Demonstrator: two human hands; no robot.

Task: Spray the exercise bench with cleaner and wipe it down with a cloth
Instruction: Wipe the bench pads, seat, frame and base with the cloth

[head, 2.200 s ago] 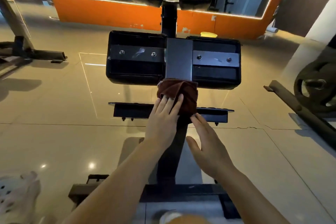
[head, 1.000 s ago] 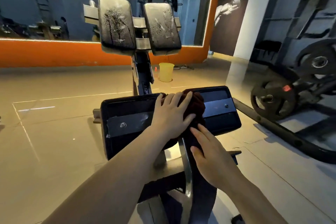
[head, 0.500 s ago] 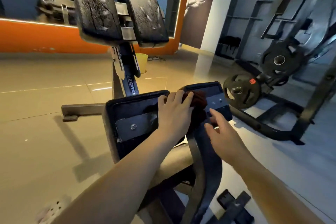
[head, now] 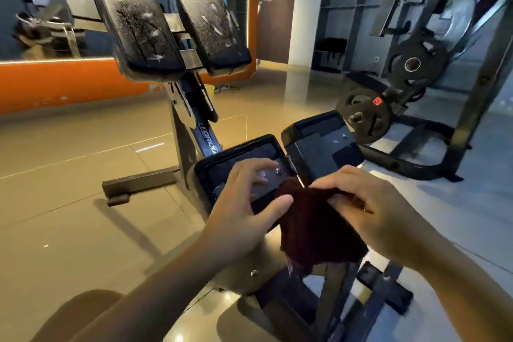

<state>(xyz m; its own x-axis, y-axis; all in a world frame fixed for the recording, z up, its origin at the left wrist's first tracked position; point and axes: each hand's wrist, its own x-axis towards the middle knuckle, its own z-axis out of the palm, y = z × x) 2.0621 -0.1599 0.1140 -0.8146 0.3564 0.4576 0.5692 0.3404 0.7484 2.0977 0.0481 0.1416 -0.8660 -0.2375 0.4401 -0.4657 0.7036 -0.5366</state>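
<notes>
1. The right hand (head: 369, 203) pinches the top edge of a dark red cloth (head: 313, 230); its fingers (head: 330, 182) are curled down over the fabric.
2. The cloth hangs from that pinch in a loose sheet and drapes in front of the bench (head: 322, 311) frame below both hands.
3. The left hand (head: 244, 208) is beside the cloth's left edge, its fingers (head: 251, 168) spread and nearly straight; motion blur hides whether the thumb tip touches the cloth.
4. Beneath the left fingers lies the left lower pad (head: 219, 172), seen from its black underside with a metal plate and a bolt.
5. Just beyond the right fingers is the right lower pad (head: 324, 144), also underside up, set just beside the left one.
6. Farther out from both hands, two upper pads (head: 138, 22) stand tilted on the bench's post, their surfaces speckled with white droplets and streaks.
7. Well to the right of the right hand, weight plates (head: 366, 116) hang on a dark rack.
8. An orange wall band (head: 55, 83) runs behind the upper pads, above the glossy tiled floor (head: 69, 216).
</notes>
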